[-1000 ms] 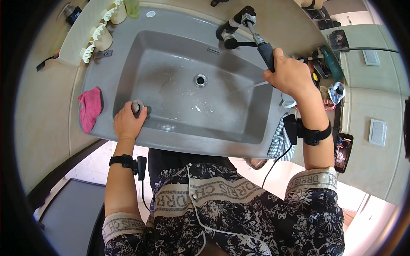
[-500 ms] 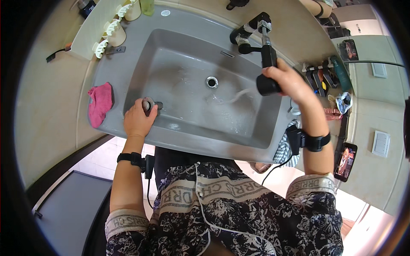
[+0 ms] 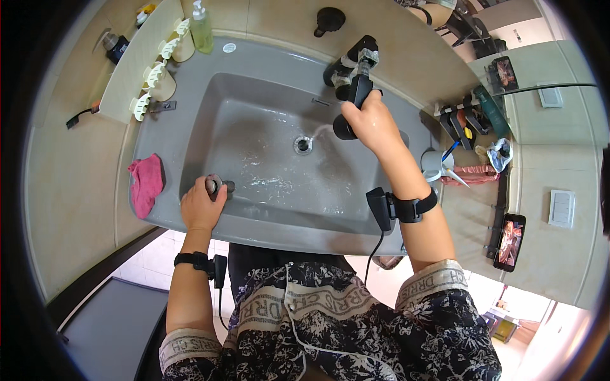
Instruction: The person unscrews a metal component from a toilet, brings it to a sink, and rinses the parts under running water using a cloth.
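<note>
A black pull-out faucet head (image 3: pixel 344 129) is gripped in my right hand (image 3: pixel 375 124), over the right back part of the grey sink (image 3: pixel 254 219). A thin stream of water runs from it toward the open drain hole (image 3: pixel 303 145). At the basin's left front corner, my left hand (image 3: pixel 200 208) pinches a round metal drain stopper (image 3: pixel 212 184) by its edge. The faucet body (image 3: pixel 361 54) stands on the back rim. Water and small splashes wet the basin floor.
A pink cloth (image 3: pixel 147 184) lies on the left rim. Behind it are cups (image 3: pixel 164 86) on a holder and a green pump bottle (image 3: pixel 202 30). To the right are a pale blue cup (image 3: pixel 434 164), a wall organizer and a phone (image 3: pixel 509 242) on the wall.
My right hand has swung the faucet head leftward, and its stream now reaches the drain. My left hand still holds the stopper at the left. The view has shifted somewhat.
</note>
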A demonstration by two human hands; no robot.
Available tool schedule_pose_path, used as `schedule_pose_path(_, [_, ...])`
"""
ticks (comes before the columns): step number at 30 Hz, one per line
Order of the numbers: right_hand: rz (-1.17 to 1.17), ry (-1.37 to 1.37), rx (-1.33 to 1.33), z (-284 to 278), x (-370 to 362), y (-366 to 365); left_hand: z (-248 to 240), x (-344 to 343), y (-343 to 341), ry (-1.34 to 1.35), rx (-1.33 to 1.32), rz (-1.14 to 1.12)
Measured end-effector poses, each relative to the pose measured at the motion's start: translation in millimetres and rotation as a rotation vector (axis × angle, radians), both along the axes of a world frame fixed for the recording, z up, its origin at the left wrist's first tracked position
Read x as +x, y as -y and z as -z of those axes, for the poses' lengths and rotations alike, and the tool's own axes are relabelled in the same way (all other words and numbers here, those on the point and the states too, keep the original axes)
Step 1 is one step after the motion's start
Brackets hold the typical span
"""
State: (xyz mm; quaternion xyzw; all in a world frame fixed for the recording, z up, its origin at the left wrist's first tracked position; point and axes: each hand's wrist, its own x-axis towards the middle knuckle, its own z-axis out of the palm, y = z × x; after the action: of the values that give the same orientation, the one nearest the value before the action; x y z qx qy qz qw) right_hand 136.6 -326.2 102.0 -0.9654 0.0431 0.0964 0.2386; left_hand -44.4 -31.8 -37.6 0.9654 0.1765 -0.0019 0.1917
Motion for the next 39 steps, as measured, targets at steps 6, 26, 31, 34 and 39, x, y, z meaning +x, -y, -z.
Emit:
schedule_pose_path(6, [-0.056, -0.095, 0.1, -39, 22, 7, -7, 4, 3, -0.069, -0.018, -0.021])
schedule_pose_path(26, [-0.231, -0.164, -0.081, 149, -58, 36, 0, 2, -3, 0.014, 0.011, 0.018])
schedule_pose_path(31, [-0.77, 0.01, -0.108, 187, -78, -98, 8, 1, -7, -0.025, -0.008, 0.033])
schedule_pose_path(34, [-0.819, 0.177, -0.037, 240, -55, -146, 13, 5, -1, 0.031, -0.025, 0.089])
schedule_pose_path(39, [-0.823, 0.284, 0.053, 284, -38, -137, 6, 8, 2, -0.014, -0.004, 0.096])
